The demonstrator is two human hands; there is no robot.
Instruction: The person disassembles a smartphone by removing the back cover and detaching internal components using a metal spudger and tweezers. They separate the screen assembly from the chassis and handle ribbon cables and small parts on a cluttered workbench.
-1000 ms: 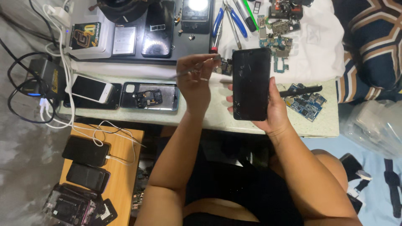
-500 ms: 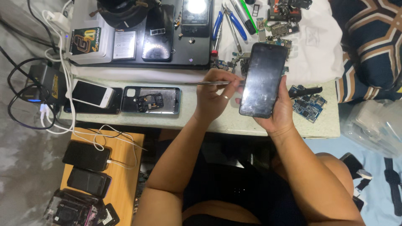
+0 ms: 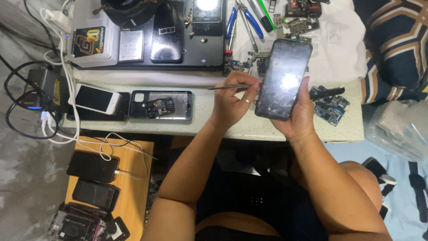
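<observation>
My right hand (image 3: 298, 117) holds a black phone screen panel (image 3: 283, 78) upright over the bench, glass toward me, with a bright reflection on it. My left hand (image 3: 232, 101) grips thin metal tweezers (image 3: 228, 87) whose tip points left, and its fingers rest against the panel's left edge. An opened phone body (image 3: 161, 105) with a blue frame lies on the bench left of my left hand. Small circuit boards (image 3: 331, 105) lie just right of my right hand.
A white phone (image 3: 94, 99) lies at the bench's left, beside a charger block (image 3: 41, 89) with white cables. A dark work mat (image 3: 169, 35) holds phone parts; blue-handled pliers (image 3: 244, 20) sit behind the panel. A wooden stool (image 3: 141, 156) carries several dark phones.
The screen panel has tilted and moved slightly right and nearer. My left hand took the tweezers and came down to the panel's left edge. The view has shifted closer to the bench.
</observation>
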